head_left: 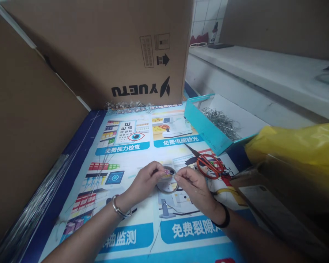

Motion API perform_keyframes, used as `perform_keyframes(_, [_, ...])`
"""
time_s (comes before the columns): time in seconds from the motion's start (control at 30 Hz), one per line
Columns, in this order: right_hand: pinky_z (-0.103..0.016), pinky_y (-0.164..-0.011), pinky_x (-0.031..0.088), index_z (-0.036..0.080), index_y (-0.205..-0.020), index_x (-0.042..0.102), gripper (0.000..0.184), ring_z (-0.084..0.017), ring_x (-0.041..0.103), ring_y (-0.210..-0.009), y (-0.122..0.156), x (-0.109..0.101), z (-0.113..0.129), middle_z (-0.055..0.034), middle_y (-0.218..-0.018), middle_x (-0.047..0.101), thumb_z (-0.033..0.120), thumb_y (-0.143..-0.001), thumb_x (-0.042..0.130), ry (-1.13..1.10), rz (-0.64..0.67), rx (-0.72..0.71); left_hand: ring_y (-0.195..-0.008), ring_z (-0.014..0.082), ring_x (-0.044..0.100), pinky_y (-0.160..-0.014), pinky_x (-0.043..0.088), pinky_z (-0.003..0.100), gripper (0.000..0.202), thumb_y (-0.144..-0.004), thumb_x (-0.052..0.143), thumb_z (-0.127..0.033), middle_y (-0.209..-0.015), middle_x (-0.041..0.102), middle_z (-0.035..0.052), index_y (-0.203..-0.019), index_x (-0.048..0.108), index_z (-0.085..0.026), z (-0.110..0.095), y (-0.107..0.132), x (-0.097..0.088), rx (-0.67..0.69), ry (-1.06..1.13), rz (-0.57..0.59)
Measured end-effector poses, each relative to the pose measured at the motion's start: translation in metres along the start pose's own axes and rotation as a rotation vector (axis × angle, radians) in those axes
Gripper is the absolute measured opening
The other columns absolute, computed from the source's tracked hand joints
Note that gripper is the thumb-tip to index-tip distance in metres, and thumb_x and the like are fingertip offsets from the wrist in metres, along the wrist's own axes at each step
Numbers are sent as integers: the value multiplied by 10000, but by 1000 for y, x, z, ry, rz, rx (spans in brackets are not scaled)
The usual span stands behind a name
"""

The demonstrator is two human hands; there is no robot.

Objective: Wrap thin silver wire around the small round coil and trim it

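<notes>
My left hand (148, 179) is closed in a pinch on a small pink-purple piece (167, 171), too small to name. My right hand (195, 185) faces it, thumb and forefinger pinched on a thin silvery wire (173, 174) that meets the piece. Below the fingertips, a round ring-shaped item (164, 190) lies on the printed sheet, partly covered by the hands. Scissors with orange-red handles (210, 166) rest beyond my right hand, blades pointing away to the left.
An open turquoise box (201, 124) holds a tangle of thin wire pieces (222, 122). Large cardboard cartons (93, 47) wall off the back and left. Long shiny strands (41, 204) hang along the left edge. A yellow plastic bag (298, 142) and a brown carton lie at right.
</notes>
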State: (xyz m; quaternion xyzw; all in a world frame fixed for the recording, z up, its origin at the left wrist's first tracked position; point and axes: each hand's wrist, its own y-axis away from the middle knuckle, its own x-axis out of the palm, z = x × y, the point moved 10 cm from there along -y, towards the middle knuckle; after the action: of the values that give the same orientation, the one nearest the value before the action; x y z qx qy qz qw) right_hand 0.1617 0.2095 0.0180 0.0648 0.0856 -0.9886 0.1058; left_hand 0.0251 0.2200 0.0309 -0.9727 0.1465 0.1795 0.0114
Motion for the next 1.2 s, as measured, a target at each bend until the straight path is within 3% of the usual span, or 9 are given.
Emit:
perform_keyframes(0.1, [-249, -600, 417, 192, -760, 580, 173, -131, 512, -633, 4, 0, 15, 6, -667, 556, 320, -871, 544, 88, 6, -121, -535, 89, 406, -530, 304, 222, 253, -807, 622, -395, -621, 491, -31, -773, 512, -170, 9, 5, 9, -148, 537, 57])
perform_keyframes(0.27, [-248, -596, 425, 197, -767, 572, 155, -132, 533, -628, 10, 5, 31, 3, -671, 568, 290, -882, 528, 138, 60, -178, -542, 72, 455, -541, 335, 190, 294, -714, 756, -338, -588, 540, -38, -728, 520, -163, 11, 8, 13, -167, 807, 40])
perform_keyframes(0.6, [-253, -594, 419, 196, -742, 548, 141, -135, 534, -624, 11, 6, 48, -3, -661, 558, 228, -876, 515, 207, 48, -263, -557, 81, 596, -557, 457, 182, 353, -576, 859, -252, -675, 693, -23, -765, 576, -160, 20, 7, 15, -188, 904, -18])
perform_keyframes(1.2, [-235, -593, 408, 178, -755, 550, 113, -118, 520, -627, 13, 7, 51, 1, -672, 549, 170, -864, 526, 261, 23, -343, -647, 87, 647, -620, 493, 175, 255, -660, 797, -130, -734, 727, 2, -816, 595, -149, 20, 8, 7, -67, 767, -40])
